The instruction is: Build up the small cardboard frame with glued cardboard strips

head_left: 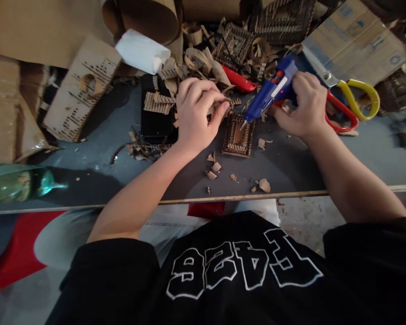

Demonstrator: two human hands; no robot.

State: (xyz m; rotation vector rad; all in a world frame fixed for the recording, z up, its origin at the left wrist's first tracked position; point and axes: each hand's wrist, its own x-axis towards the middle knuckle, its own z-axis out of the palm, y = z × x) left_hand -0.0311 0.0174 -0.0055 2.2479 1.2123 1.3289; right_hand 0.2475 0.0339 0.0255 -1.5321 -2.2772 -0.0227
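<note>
My right hand is wrapped round the handle of a blue glue gun. Its metal nozzle points down at a small rectangular piece of layered corrugated cardboard lying on the table. Just left of that piece, my left hand has its thumb and fingers pinched together on a narrow corrugated cardboard strip; the fingers partly hide it. Beside the left hand, a flat corrugated scrap rests over a black box-like object.
Scissors with yellow and red handles lie beyond my right hand. A red tool sits among cardboard scraps at the back. A green bottle lies at the left. Small torn bits lie near the table's front edge.
</note>
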